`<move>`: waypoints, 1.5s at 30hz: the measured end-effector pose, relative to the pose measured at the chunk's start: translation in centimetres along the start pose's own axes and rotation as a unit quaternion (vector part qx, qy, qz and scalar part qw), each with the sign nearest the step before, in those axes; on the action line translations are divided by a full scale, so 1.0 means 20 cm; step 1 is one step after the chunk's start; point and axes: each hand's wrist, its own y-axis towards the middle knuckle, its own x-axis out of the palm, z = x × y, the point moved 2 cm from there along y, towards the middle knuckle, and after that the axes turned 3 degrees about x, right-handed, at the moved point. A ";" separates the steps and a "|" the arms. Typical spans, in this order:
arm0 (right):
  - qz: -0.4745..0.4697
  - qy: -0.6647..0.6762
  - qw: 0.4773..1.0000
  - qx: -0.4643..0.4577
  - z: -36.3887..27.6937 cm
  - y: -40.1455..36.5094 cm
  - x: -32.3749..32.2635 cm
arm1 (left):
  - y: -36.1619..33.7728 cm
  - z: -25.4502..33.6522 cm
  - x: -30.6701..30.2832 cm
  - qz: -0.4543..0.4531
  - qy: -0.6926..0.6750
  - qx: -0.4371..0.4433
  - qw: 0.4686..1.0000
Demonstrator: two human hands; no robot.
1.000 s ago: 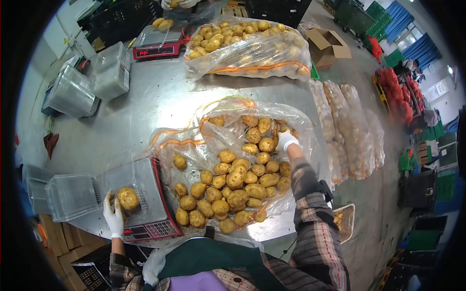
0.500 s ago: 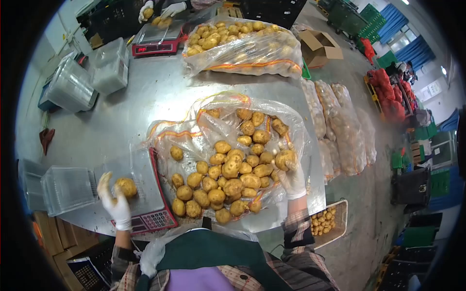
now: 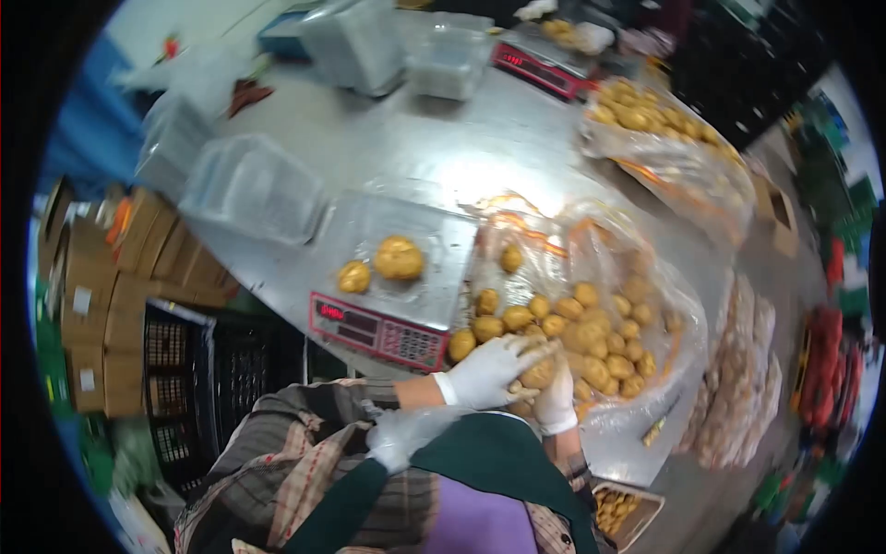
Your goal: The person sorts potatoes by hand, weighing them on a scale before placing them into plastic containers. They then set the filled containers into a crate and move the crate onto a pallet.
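Resting on bagged potatoes, left hand, right hand, cannot tell either grip, steel table, scale, cartons

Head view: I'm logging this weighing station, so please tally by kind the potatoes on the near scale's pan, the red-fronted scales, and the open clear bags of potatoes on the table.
Yellow-brown potatoes on the near scale's pan: 2
Red-fronted digital scales, near and far: 2
Clear plastic bags of potatoes, near and far: 2
Total: 6
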 end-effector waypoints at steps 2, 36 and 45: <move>0.066 -0.002 0.998 0.021 0.04 0.01 0.05 | -0.06 0.00 -0.03 0.020 0.032 -0.005 0.999; 0.214 -0.451 0.861 -0.096 -0.21 -0.11 -0.12 | -0.82 -0.70 -1.29 0.355 0.003 -0.250 0.901; 0.282 -0.716 0.543 -0.336 -0.60 0.08 -0.05 | -1.32 -0.72 -1.39 0.484 -0.093 -0.309 0.813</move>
